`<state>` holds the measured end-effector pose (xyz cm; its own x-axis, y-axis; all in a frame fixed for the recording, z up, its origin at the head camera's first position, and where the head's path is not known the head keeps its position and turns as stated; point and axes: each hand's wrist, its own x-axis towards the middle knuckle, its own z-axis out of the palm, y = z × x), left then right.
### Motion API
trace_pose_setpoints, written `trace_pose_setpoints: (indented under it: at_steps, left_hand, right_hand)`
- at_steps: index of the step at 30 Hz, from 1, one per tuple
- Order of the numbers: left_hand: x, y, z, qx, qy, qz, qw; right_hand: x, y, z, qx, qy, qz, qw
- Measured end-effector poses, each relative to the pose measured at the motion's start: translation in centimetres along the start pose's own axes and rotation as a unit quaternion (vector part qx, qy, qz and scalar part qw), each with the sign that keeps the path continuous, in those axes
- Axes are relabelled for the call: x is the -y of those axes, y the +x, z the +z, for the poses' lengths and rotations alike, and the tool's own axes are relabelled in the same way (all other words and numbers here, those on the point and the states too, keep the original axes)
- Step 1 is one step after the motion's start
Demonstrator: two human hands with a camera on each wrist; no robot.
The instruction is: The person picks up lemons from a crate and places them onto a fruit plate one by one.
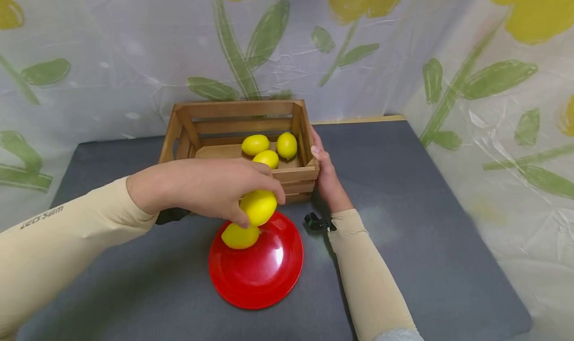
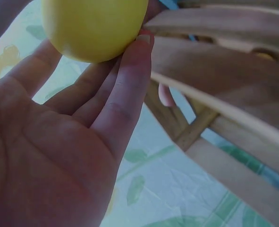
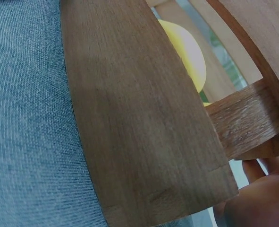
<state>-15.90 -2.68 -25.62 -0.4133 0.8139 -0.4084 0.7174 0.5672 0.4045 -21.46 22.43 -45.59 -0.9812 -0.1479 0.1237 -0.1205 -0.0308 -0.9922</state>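
My left hand (image 1: 211, 184) pinches a lemon (image 1: 258, 208) between thumb and fingers, over the far part of a red plate (image 1: 264, 276) and just in front of a wooden crate (image 1: 244, 110). The left wrist view shows that lemon (image 2: 94, 28) at the fingertips. A second lemon (image 1: 239, 236) lies on the plate, partly behind the held one. Inside the crate, toward its right end, several lemons (image 1: 287, 145) are visible, though the front wall and my left hand may hide more. My right hand (image 1: 329, 176) grips the crate's right end, thumb at the rim.
A dark grey cloth-covered table (image 1: 403, 221) lies under everything. Behind and to the right hangs a pale sheet (image 1: 143, 57) painted with flowers, close behind the crate. A black wrist strap (image 1: 315, 222) sits at my right wrist.
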Motion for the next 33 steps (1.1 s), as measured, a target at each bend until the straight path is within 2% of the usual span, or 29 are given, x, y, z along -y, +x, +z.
trace_pose_setpoints:
  at_steps: [13,19,33]
  left_hand:
    - [0.8,2.6,3.6,0.025,-0.019,0.005,0.9995]
    - [1.2,3.7,5.3,0.020,-0.024,0.007,0.9995]
    - [2.1,5.2,7.8,0.027,-0.049,-0.012,0.9983]
  right_hand:
    - [0.0,0.3,0.0,0.005,-0.009,-0.006,1.000]
    - [0.0,0.3,0.0,0.008,-0.004,-0.006,1.000]
    - [-0.1,0.2,-0.2,-0.001,-0.008,-0.007,1.000]
